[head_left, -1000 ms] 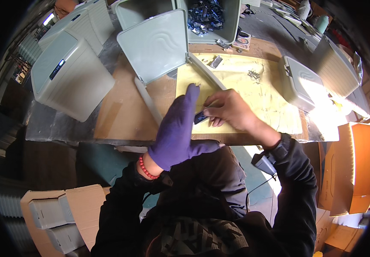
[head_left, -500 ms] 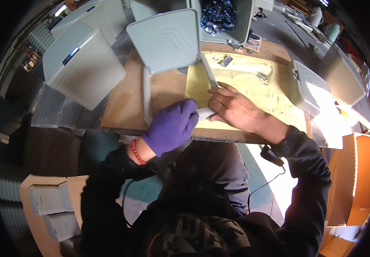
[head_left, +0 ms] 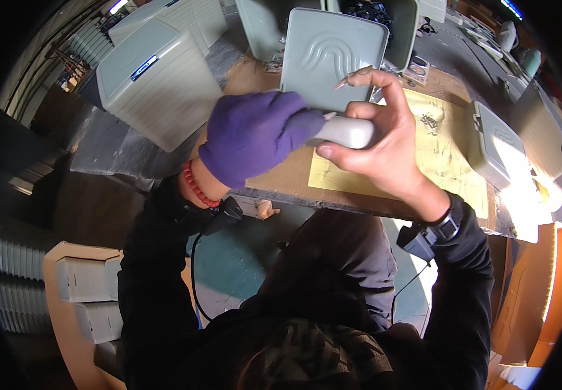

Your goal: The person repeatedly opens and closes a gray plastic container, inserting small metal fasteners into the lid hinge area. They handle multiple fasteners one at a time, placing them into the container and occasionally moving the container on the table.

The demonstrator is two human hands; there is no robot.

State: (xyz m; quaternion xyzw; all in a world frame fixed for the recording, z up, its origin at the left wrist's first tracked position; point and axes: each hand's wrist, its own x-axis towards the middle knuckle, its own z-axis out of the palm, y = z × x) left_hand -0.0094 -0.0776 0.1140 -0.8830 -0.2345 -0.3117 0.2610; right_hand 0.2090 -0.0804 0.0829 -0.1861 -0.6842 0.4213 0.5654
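Observation:
A grey-green plastic lid (head_left: 333,55) with raised curved ridges stands tilted up behind my hands, joined to a pale grey plastic frame (head_left: 349,132). My left hand (head_left: 255,136), in a purple glove, is closed round the frame's near bar and hides much of it. My bare right hand (head_left: 385,133) cups the frame's rounded near corner, thumb below and lower fingers above. Its upper fingers are bent and apart from the frame, near the lid's face. Whether a small thing sits at their tips is too blurred to tell.
A tall grey bin (head_left: 160,84) stands at the left. An open bin (head_left: 411,29) behind holds dark shiny pieces. On the yellow sheet (head_left: 333,172) lie small metal bits (head_left: 429,122). A grey lid part (head_left: 495,143) is at the right. Cartons (head_left: 66,312) flank me below.
Both hands have raised the frame and tipped it with its lid, which has shifted right. The fingers of my right hand have spread and moved round the frame's corner. The view has shifted slightly.

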